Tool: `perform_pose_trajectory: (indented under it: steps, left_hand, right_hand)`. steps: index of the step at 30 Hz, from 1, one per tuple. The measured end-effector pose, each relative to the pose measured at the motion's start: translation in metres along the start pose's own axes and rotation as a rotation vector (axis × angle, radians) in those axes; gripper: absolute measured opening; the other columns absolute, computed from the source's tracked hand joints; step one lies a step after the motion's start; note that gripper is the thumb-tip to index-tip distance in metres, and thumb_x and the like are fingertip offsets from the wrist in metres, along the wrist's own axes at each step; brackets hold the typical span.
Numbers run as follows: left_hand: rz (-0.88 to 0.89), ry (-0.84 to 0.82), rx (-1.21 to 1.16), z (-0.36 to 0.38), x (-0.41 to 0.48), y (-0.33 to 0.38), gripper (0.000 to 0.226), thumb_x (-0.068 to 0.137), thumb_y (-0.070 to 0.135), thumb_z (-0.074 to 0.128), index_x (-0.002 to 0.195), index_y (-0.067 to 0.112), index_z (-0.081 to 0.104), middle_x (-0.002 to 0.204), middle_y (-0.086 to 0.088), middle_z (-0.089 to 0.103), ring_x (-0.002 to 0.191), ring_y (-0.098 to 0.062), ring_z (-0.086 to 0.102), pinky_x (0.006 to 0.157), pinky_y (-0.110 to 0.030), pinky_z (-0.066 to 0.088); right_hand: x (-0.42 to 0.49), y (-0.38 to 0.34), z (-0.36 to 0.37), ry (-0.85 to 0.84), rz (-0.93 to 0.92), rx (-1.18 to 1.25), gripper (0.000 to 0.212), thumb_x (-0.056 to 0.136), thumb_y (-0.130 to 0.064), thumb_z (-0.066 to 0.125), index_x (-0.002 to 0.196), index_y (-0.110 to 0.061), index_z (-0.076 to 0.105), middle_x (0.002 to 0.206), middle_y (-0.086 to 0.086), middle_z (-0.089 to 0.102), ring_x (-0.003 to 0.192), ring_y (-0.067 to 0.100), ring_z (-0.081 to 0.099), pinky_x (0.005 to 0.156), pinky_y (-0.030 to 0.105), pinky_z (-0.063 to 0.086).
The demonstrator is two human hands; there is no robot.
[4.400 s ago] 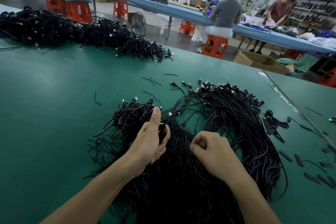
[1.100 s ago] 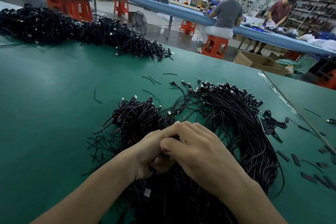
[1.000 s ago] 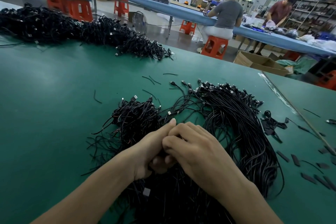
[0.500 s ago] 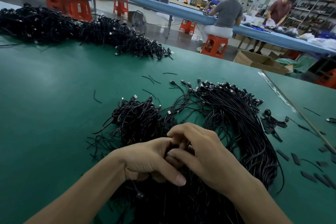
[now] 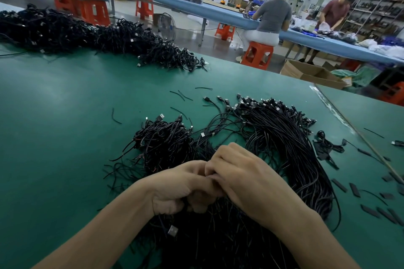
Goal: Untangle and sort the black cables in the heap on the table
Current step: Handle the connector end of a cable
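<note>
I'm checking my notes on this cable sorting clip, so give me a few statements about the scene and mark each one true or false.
The left hand and right hand touch each other over the near heap. True.
The table is red. False: it is green.
A second heap of black cables lies at the table's far left. True.
The seated person sits on a blue seat. False: the stool is orange.
</note>
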State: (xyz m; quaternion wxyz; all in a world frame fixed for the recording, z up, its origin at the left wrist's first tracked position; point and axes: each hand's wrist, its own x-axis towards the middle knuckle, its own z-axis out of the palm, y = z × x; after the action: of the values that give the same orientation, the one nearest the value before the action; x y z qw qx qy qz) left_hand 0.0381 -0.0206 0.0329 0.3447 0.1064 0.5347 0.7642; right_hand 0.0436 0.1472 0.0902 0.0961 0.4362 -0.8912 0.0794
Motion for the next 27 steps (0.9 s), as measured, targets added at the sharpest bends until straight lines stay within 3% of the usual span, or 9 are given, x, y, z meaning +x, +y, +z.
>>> perform_pose_trajectory:
  steps: [3, 5, 7, 10, 15, 18, 22, 27]
  left_hand:
    - [0.01, 0.042, -0.136, 0.0, 0.003, 0.0, 0.019, 0.079, 0.001, 0.061, 0.069, 0.017, 0.066, 0.064, 0.0, 0.05, 0.049, -0.008, 0.043, 0.044, -0.018, 0.032]
    - [-0.001, 0.045, -0.26, -0.001, 0.006, 0.0, 0.002, 0.079, 0.01, 0.063, 0.079, 0.011, 0.065, 0.07, -0.003, 0.051, 0.051, -0.009, 0.043, 0.041, -0.017, 0.034]
    - [0.038, 0.019, -0.332, -0.001, 0.005, -0.001, 0.013, 0.085, 0.019, 0.062, 0.09, 0.007, 0.061, 0.073, -0.004, 0.053, 0.055, -0.009, 0.044, 0.044, -0.018, 0.037]
    - [0.092, 0.044, -0.407, 0.003, 0.004, 0.001, 0.014, 0.093, 0.022, 0.054, 0.091, 0.008, 0.057, 0.072, -0.004, 0.052, 0.057, -0.01, 0.043, 0.046, -0.019, 0.037]
    - [0.24, 0.14, -0.365, 0.011, 0.01, 0.0, 0.016, 0.089, 0.015, 0.053, 0.099, 0.002, 0.057, 0.069, -0.005, 0.052, 0.055, -0.011, 0.046, 0.047, -0.019, 0.042]
    - [0.327, 0.192, -0.3, 0.014, 0.013, -0.005, 0.022, 0.091, 0.016, 0.053, 0.105, 0.0, 0.061, 0.074, -0.006, 0.061, 0.062, -0.013, 0.056, 0.058, -0.021, 0.051]
    - [0.436, 0.438, 0.028, 0.012, 0.019, -0.014, 0.028, 0.088, 0.028, 0.059, 0.106, 0.008, 0.065, 0.083, 0.003, 0.069, 0.078, -0.009, 0.064, 0.071, -0.019, 0.051]
    - [0.483, 0.793, 0.657, 0.001, 0.018, -0.015, 0.024, 0.077, 0.06, 0.059, 0.094, 0.043, 0.063, 0.098, 0.012, 0.051, 0.089, -0.002, 0.05, 0.075, -0.014, 0.044]
  right_hand:
    - [-0.003, 0.005, 0.003, 0.083, 0.032, 0.012, 0.011, 0.094, -0.014, 0.055, 0.092, -0.012, 0.066, 0.092, -0.001, 0.059, 0.085, 0.019, 0.055, 0.074, 0.035, 0.052]
    - [-0.004, 0.009, 0.006, 0.155, 0.052, 0.012, 0.014, 0.094, -0.015, 0.053, 0.092, -0.011, 0.066, 0.09, 0.0, 0.06, 0.083, 0.02, 0.056, 0.074, 0.036, 0.052]
    - [-0.003, 0.014, 0.009, 0.223, 0.092, 0.018, 0.012, 0.095, -0.016, 0.056, 0.091, -0.011, 0.066, 0.089, 0.0, 0.06, 0.083, 0.02, 0.056, 0.075, 0.035, 0.051]
    - [-0.002, 0.016, 0.013, 0.303, 0.155, 0.031, 0.004, 0.093, -0.014, 0.064, 0.091, -0.012, 0.065, 0.089, -0.002, 0.06, 0.084, 0.017, 0.056, 0.078, 0.03, 0.048]
    - [-0.001, 0.017, 0.023, 0.403, 0.239, 0.009, 0.008, 0.095, -0.015, 0.06, 0.091, -0.011, 0.066, 0.087, -0.002, 0.06, 0.081, 0.017, 0.054, 0.075, 0.029, 0.048]
    - [0.0, 0.014, 0.027, 0.465, 0.299, 0.006, 0.011, 0.095, -0.019, 0.057, 0.091, -0.011, 0.065, 0.087, -0.002, 0.061, 0.081, 0.017, 0.054, 0.074, 0.028, 0.048]
    - [0.003, 0.012, 0.031, 0.479, 0.366, 0.069, 0.009, 0.095, -0.019, 0.06, 0.09, -0.012, 0.064, 0.088, -0.005, 0.06, 0.084, 0.014, 0.052, 0.074, 0.025, 0.044]
    - [0.002, 0.015, 0.03, 0.458, 0.327, 0.092, 0.028, 0.097, -0.032, 0.045, 0.089, -0.013, 0.064, 0.088, -0.006, 0.06, 0.084, 0.013, 0.051, 0.074, 0.021, 0.041]
